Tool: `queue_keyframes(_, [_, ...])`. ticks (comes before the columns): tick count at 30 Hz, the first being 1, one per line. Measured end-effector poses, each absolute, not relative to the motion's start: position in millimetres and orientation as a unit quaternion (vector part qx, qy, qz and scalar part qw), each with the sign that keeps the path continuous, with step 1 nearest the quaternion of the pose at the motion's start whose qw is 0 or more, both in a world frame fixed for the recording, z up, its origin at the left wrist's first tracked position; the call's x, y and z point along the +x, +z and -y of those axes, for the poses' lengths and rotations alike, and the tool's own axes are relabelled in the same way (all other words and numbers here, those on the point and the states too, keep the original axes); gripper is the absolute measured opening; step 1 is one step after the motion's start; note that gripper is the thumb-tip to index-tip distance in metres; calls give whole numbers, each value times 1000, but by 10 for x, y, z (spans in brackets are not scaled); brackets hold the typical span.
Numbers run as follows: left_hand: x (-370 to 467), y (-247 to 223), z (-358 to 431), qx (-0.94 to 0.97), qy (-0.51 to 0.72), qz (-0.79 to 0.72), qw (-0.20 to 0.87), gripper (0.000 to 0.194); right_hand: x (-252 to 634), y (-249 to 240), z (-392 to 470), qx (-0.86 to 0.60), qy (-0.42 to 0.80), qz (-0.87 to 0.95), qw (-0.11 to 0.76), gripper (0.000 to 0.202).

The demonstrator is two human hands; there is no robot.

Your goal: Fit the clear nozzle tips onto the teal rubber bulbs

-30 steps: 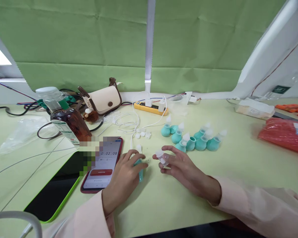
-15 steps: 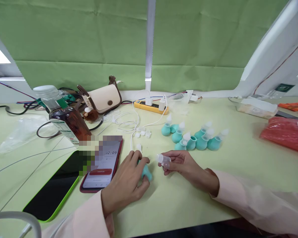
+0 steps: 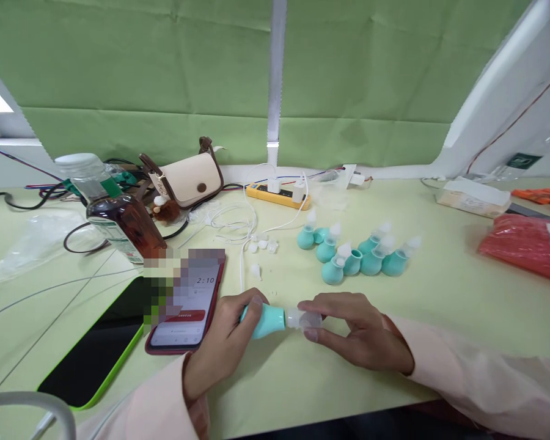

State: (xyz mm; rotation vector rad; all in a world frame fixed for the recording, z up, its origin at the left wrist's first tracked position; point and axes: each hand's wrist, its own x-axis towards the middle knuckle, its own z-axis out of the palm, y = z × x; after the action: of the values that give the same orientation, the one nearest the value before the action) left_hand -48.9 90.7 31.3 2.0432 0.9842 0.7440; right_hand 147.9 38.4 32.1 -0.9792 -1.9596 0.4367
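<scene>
My left hand [image 3: 231, 330] is closed around a teal rubber bulb [image 3: 269, 322], whose open mouth faces right. Between the thumb and fingers of my right hand [image 3: 348, 327] is a small clear plastic nozzle [image 3: 310, 319], lying sideways. Its narrower end points at the bulb's mouth, right at or just short of the rim; I cannot tell whether they touch. Farther back stands a group of teal bulbs [image 3: 332, 271], several topped with clear tips. Small translucent plastic pieces [image 3: 255, 271] lie on the table behind my left hand.
Two phones, one with a red case [image 3: 183, 315] and one with a green case [image 3: 101, 342], lie at left. Behind them are a bottle of brown liquid [image 3: 126, 223] and a cream handbag [image 3: 190, 180]. A yellow power strip [image 3: 277, 197] with white cables sits behind; a red package [image 3: 527, 244] lies right.
My left hand has turned the bulb so its mouth faces right. My right hand has regripped the nozzle from its right side, and the two pieces are now lined up close together.
</scene>
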Motion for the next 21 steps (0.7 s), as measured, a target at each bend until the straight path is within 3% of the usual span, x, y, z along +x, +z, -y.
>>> queue_keyframes(14, [-572,158,-861,819,281,-439,239,39,1471,360,-396,-334,69,858,383,33])
queue_keyframes(21, [-579,116,-857,819,310,-435,210,41,1506,317,-386,-292,-100,908,283,32])
